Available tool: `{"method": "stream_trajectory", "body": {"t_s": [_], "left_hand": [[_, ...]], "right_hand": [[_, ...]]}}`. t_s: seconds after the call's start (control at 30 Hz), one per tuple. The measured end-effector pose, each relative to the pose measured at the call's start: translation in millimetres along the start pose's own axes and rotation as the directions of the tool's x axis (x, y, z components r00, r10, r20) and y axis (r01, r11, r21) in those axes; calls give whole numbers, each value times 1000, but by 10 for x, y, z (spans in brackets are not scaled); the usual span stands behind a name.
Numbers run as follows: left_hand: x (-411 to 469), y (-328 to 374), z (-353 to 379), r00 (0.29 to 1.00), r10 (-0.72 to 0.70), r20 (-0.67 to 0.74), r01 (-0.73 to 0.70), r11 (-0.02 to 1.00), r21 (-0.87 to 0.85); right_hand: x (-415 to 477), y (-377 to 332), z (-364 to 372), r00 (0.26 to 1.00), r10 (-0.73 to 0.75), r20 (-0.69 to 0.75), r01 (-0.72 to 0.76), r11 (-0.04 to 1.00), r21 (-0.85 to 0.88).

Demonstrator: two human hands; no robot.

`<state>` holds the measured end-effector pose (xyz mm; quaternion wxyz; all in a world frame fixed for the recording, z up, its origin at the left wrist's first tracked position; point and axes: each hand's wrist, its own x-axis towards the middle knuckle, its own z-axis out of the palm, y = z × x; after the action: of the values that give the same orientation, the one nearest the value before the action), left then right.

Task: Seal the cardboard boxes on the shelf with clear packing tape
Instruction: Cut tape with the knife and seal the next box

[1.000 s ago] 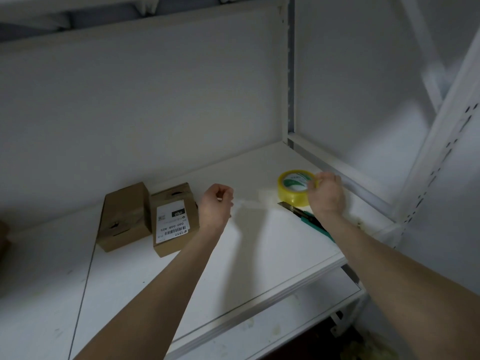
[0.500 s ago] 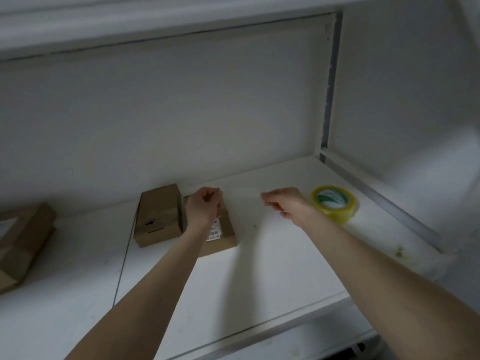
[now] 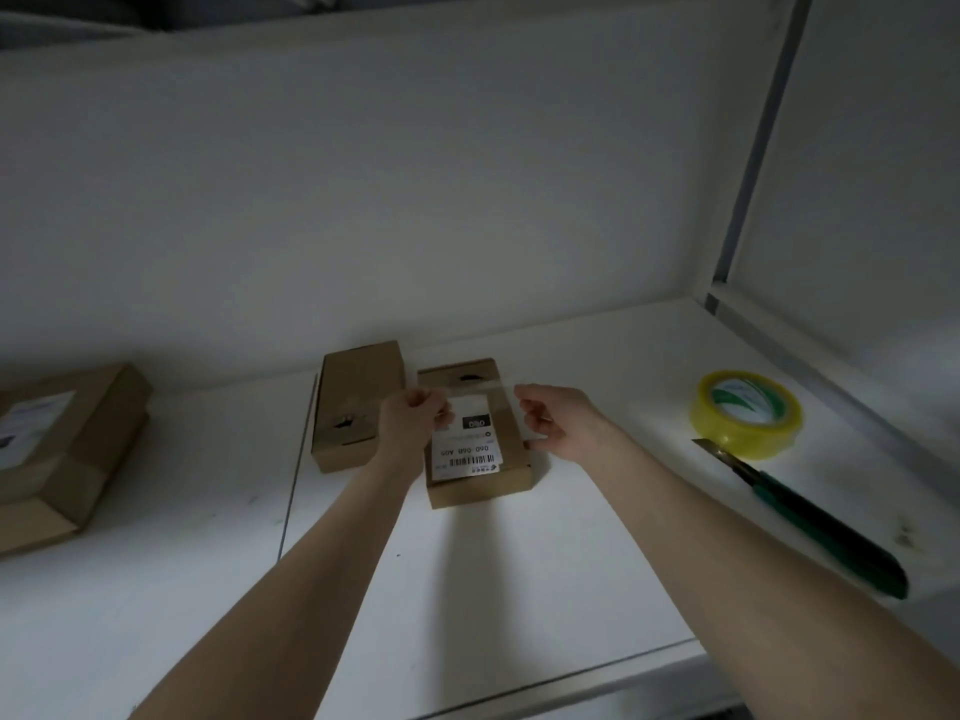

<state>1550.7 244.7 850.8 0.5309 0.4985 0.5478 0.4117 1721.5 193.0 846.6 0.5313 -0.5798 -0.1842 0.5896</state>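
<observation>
Clear tape strip (image 3: pixel 480 393) stretched over labelled box (image 3: pixel 519 462) at frame centre | left hand (image 3: pixel 410 418) pinched one end | right hand (image 3: pixel 553 415) pinched the other (edges faint) | roll (image 3: pixel 745 420) lay at right

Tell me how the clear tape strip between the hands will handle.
The tape strip is thin and see-through, so it is probably floppy and very light. It looks flat only because the left hand and right hand pinch its ends taut. Released at one end, it may curl or stick to itself.
</observation>
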Motion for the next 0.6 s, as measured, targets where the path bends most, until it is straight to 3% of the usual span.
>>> {"method": "stream_trajectory", "body": {"t_s": [0.23,0.4,0.5,0.6], "left_hand": [[-492,-150,200,991,-74,110,75,997,-12],[-854,-238,255,983,-20,182,1,995,100],[-836,-62,226,983,61,173,-82,990,114],[-723,123,226,982,86,165,-102,990,94]], "right_hand": [[-351,34,-562,978,173,113,-176,984,20],[-642,171,-895,962,239,135,-227,969,-95],[-670,109,-888,997,70,-35,-75,981,-179],[-625,-6,-756,972,-159,-172,112,960,-258]]}}
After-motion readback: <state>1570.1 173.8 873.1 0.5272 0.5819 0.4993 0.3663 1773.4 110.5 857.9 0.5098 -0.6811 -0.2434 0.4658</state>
